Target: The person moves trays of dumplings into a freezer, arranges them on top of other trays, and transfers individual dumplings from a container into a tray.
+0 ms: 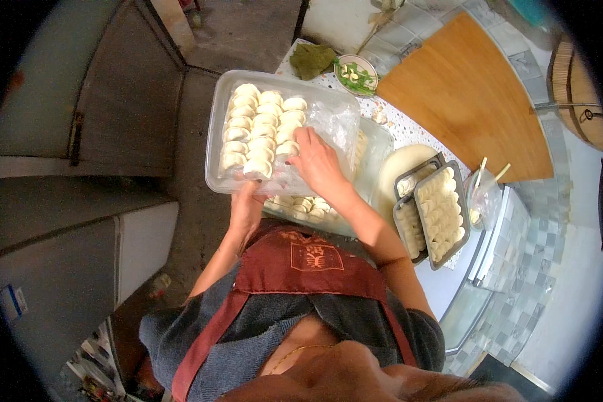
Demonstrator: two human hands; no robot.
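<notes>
A clear plastic tray (331, 120) is held up before me, over the counter's edge. My left hand (247, 208) grips its near rim from below, with the thumb on top. Three rows of pale folded dumplings (264, 135) fill the left and middle of the tray; bare plastic shows on the right. My right hand (317, 160) reaches into the tray, its fingers on the nearest dumpling (287, 149) of the right-hand row. Part of that dumpling is hidden by the fingers. Beneath the tray, a second clear container (374, 145) holds more dumplings (304, 207).
Dark trays of dumplings (441, 216) overlap on the right, by a round pale board (389, 171). Behind stand a bowl of greens and garlic (356, 75), a green leafy bundle (311, 60) and a large wooden board (467, 100). A bagged bowl with sticks (482, 196) sits farther right.
</notes>
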